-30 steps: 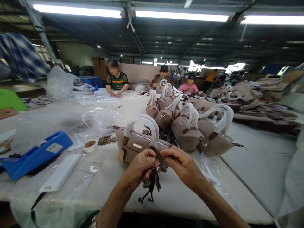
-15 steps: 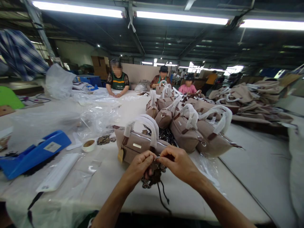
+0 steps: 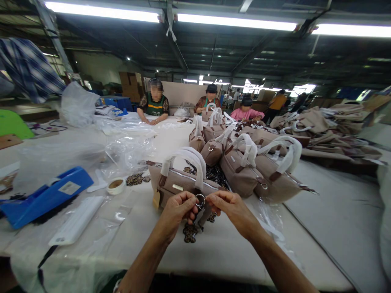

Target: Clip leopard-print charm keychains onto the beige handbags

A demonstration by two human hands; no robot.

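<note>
My left hand (image 3: 180,207) is closed, pinching a metal key ring (image 3: 200,201) between thumb and forefinger. Just right of the ring, the fingers of my right hand (image 3: 227,205) are pressed together; what they pinch is too small to make out. A leopard-print bear-shaped charm (image 3: 190,232) hangs below my left hand, and part of another leopard-print piece (image 3: 211,217) shows under the right. Right behind both hands stands a taupe handbag (image 3: 174,183) with white-wrapped handles (image 3: 183,156), a silver zip and a tan tag (image 3: 156,200).
More taupe handbags (image 3: 238,171) crowd the table behind and to the right. At left lie a blue tape dispenser (image 3: 58,191), a tape roll (image 3: 116,185), leopard-print pieces (image 3: 136,179) and clear plastic bags (image 3: 128,150). Several co-workers (image 3: 155,103) are across the table.
My hands have parted slightly, and the ring now shows face-on between them. The dark piece with long cords that hung beneath is no longer plainly visible; the leopard-print charm shows more fully.
</note>
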